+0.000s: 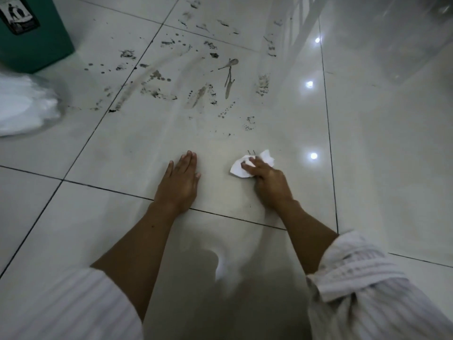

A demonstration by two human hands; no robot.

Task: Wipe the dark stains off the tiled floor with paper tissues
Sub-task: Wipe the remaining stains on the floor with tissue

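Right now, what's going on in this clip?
A person is kneeling on a pale tiled floor, cleaning it by hand. The right hand presses a crumpled white paper tissue to the tile, just below two short dark marks. The left hand lies flat on the floor, empty, as a brace. Most of the dark stains are ahead of the hands, not yet wiped. A green bin and a white bag sit at the far left.

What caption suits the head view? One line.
Right hand presses a tissue to the tiles; left hand braces flat; dark stains remain ahead.
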